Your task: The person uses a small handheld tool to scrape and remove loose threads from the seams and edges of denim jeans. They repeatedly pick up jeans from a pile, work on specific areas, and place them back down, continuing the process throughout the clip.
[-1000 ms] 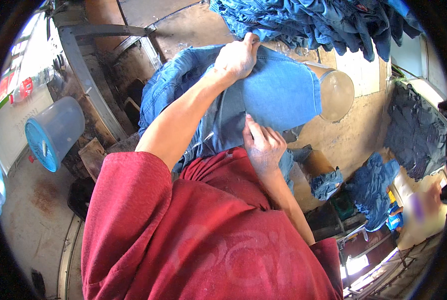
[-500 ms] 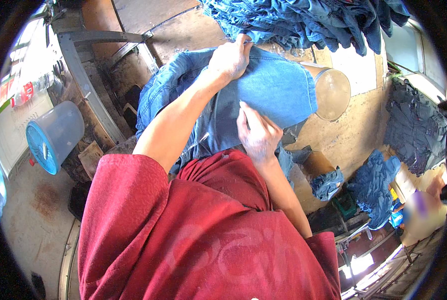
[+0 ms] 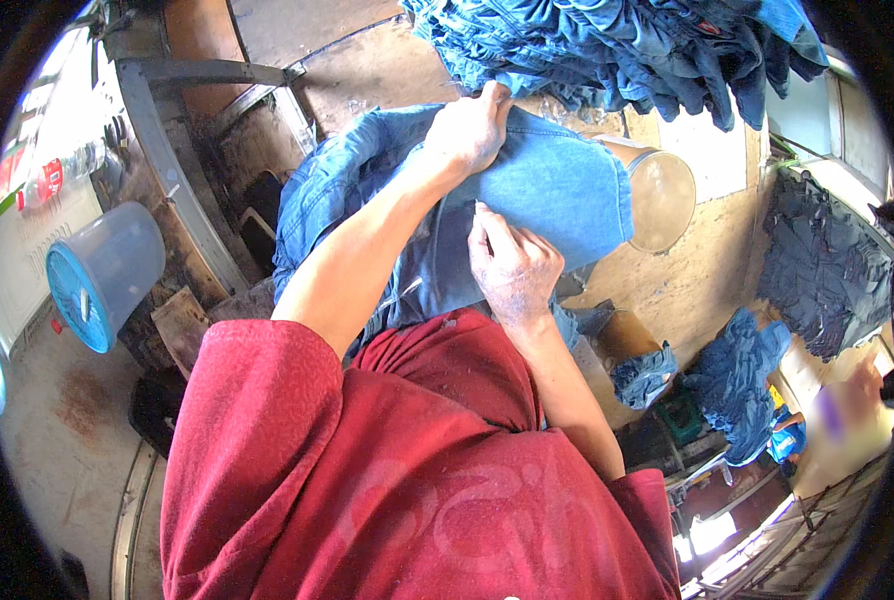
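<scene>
A pair of blue jeans [image 3: 557, 180] lies across the work surface in front of me, one leg drawn over a rounded form whose tan round end [image 3: 665, 200] sticks out of the hem. My left hand [image 3: 472, 135] is closed on the denim along the far edge of that leg. Against the near side of the leg, my right hand [image 3: 519, 265] is closed in a pinch, knuckles up. A small pale tip shows at its fingertips, too little to name. The bunched upper part of the jeans lies under my left forearm.
A large heap of blue jeans [image 3: 607, 50] hangs over the far side. To the right are a stack of dark grey garments [image 3: 827, 265] and crumpled denim [image 3: 737, 380]. A translucent bucket with a blue lid [image 3: 107, 275] lies at the left, near a metal frame [image 3: 182, 200].
The right hand has shifted slightly left along the denim. The left hand keeps its grip, a little lower in view. The whole scene is slightly displaced, as the head view has moved.
</scene>
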`<action>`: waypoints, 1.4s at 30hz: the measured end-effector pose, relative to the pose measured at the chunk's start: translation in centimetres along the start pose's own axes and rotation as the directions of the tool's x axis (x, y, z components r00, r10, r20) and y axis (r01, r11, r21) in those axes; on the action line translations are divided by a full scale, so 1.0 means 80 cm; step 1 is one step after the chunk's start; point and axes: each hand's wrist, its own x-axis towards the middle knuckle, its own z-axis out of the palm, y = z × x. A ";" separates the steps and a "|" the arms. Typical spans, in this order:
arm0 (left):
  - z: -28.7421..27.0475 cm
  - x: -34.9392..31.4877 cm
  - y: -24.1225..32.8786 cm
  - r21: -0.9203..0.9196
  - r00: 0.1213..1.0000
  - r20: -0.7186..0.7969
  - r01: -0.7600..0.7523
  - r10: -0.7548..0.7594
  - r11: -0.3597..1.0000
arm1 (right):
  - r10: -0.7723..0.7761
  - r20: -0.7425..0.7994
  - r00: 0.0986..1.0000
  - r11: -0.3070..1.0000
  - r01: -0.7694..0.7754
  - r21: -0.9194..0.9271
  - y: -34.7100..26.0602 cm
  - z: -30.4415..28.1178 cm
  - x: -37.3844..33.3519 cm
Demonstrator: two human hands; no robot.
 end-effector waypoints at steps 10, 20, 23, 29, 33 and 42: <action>-0.004 0.000 0.004 0.000 0.998 0.038 0.050 -0.050 0.999 | 0.007 -0.078 0.997 0.999 -0.004 0.045 -0.005 -0.039 -0.075; -0.004 0.000 0.005 0.003 0.998 0.030 0.062 -0.062 0.998 | -0.013 -0.060 0.998 1.000 0.013 0.002 0.001 -0.005 -0.023; -0.002 0.001 0.002 0.019 0.998 0.037 0.048 -0.048 0.999 | -0.025 -0.019 1.000 0.999 0.024 -0.031 0.004 -0.004 -0.031; 0.002 0.002 -0.002 -0.020 0.999 0.017 0.032 -0.032 0.999 | -0.025 0.027 0.999 0.999 0.026 -0.038 0.009 -0.027 -0.085; 0.001 0.001 0.000 -0.019 0.999 0.007 0.041 -0.041 0.999 | 0.003 -0.059 0.998 0.999 -0.001 0.036 0.007 -0.034 -0.095; -0.002 0.002 0.003 0.005 0.999 0.021 0.047 -0.048 0.999 | -0.031 -0.040 0.999 1.000 0.031 -0.007 0.009 -0.010 -0.042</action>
